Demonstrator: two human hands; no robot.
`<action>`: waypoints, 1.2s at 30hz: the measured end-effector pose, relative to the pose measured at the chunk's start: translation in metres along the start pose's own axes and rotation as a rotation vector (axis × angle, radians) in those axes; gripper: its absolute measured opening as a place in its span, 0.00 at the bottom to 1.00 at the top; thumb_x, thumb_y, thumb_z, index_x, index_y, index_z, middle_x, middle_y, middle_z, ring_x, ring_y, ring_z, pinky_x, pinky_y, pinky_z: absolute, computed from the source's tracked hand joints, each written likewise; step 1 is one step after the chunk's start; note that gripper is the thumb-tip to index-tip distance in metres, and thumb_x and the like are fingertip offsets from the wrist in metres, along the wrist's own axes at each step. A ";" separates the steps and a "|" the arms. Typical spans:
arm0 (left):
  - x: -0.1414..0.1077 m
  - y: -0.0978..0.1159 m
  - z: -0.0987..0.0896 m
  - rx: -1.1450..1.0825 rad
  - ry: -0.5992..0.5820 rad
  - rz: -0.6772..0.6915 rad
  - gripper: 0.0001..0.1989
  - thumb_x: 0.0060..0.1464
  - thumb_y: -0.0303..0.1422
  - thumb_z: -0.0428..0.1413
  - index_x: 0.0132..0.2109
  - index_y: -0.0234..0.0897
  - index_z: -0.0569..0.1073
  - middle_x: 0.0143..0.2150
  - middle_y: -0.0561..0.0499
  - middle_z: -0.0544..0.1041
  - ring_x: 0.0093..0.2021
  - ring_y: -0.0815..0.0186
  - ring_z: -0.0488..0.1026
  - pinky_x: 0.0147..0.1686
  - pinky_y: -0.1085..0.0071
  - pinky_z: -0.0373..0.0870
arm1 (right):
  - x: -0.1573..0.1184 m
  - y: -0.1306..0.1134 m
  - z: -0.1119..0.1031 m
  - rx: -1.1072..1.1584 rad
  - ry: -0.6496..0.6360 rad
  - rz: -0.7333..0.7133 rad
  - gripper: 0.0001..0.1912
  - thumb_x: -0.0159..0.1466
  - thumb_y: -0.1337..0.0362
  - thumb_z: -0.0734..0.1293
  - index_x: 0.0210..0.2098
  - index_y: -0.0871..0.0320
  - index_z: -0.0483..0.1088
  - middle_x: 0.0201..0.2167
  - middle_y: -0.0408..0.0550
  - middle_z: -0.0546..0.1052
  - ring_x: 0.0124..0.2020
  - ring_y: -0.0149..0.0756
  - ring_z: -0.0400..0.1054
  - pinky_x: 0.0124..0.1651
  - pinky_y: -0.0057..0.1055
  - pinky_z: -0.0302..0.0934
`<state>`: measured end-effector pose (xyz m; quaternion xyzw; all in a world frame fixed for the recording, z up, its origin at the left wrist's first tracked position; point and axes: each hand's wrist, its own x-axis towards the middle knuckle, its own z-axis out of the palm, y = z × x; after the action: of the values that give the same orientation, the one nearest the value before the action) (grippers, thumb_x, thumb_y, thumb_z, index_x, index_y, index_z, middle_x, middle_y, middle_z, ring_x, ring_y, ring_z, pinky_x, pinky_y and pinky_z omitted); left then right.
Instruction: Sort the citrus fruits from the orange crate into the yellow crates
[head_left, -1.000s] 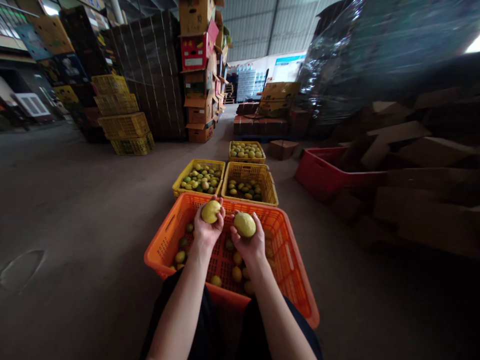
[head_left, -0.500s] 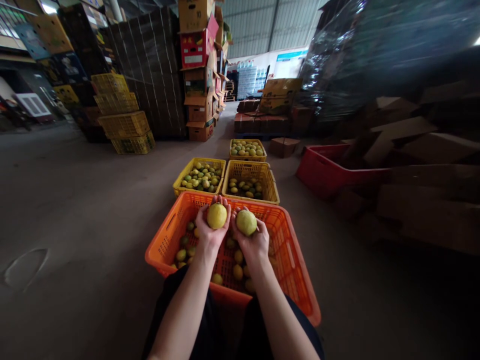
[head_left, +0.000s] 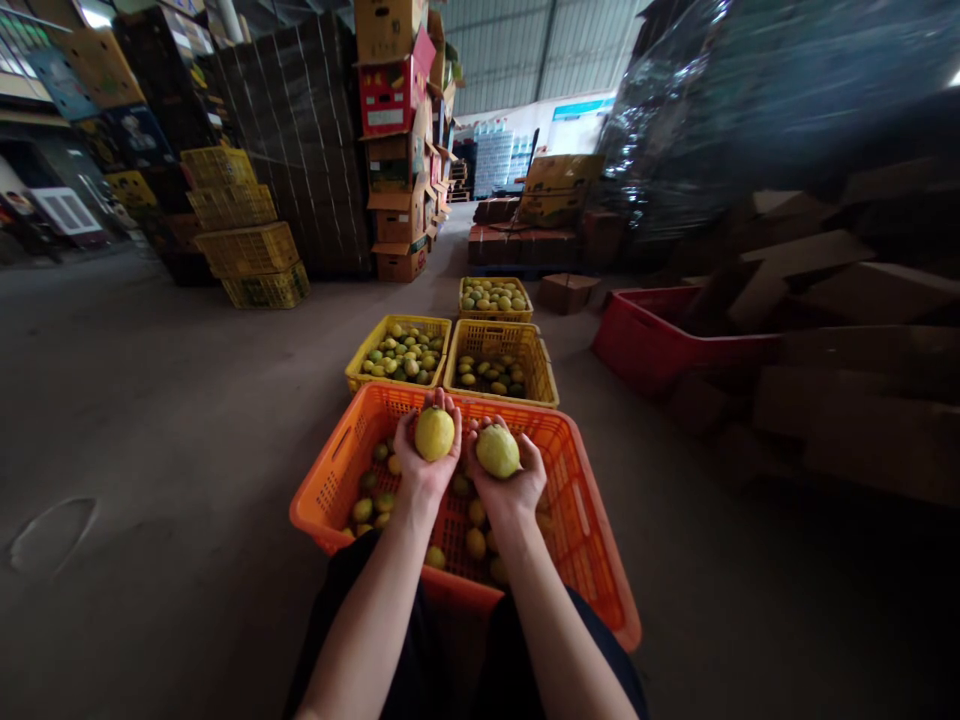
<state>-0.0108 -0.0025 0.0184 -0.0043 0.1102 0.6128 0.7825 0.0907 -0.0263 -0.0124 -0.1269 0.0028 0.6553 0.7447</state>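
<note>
Yellowish, probably firm but bruisable: cupping yellow fruit (head_left: 434, 433) in left hand (head_left: 423, 481), greenish fruit (head_left: 497, 452) in right hand (head_left: 515, 492), above orange crate (head_left: 577, 567); best held round middle.

My right forearm (head_left: 547, 600) partly covers fruit (head_left: 498, 571) in the orange crate (head_left: 311, 515), the wrapped stack (head_left: 787, 110) runs past the top edge, and the blue sign (head_left: 577, 111) is too small to read.

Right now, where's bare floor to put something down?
Bare floor lies left of the orange crate, this side of the stacked yellow crates, and between the orange crate and red bin. Crowded: straight ahead, with three yellow fruit crates; far right, with heaped cardboard.
</note>
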 end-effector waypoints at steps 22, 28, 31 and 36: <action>0.014 -0.073 -0.011 -0.082 -0.015 -0.072 0.14 0.49 0.32 0.46 0.36 0.33 0.74 0.39 0.46 0.75 0.43 0.64 0.71 0.45 0.68 0.68 | -0.001 -0.043 -0.002 0.050 0.071 -0.248 0.15 0.50 0.63 0.61 0.36 0.58 0.70 0.35 0.46 0.77 0.44 0.36 0.69 0.43 0.34 0.66; 0.018 -0.085 -0.013 -0.037 0.005 -0.052 0.14 0.48 0.32 0.46 0.35 0.33 0.75 0.39 0.45 0.75 0.42 0.63 0.71 0.44 0.67 0.68 | -0.001 -0.051 -0.006 0.041 0.091 -0.295 0.15 0.50 0.64 0.60 0.36 0.58 0.70 0.33 0.46 0.78 0.39 0.35 0.71 0.41 0.33 0.67; 0.020 -0.088 -0.014 -0.053 0.009 -0.062 0.13 0.48 0.32 0.47 0.34 0.33 0.75 0.38 0.46 0.76 0.41 0.64 0.72 0.43 0.68 0.68 | -0.001 -0.052 -0.006 0.054 0.106 -0.294 0.15 0.50 0.64 0.60 0.36 0.58 0.71 0.32 0.45 0.78 0.39 0.34 0.71 0.39 0.31 0.67; 0.020 -0.087 -0.013 -0.065 0.028 -0.071 0.14 0.48 0.31 0.45 0.33 0.32 0.74 0.36 0.46 0.76 0.40 0.64 0.72 0.42 0.69 0.69 | -0.002 -0.052 -0.005 0.072 0.094 -0.269 0.16 0.50 0.65 0.60 0.37 0.57 0.70 0.33 0.45 0.78 0.38 0.34 0.71 0.39 0.31 0.67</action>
<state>0.0748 -0.0064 -0.0086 -0.0420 0.1010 0.5879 0.8015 0.1416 -0.0348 -0.0071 -0.1301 0.0443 0.5425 0.8288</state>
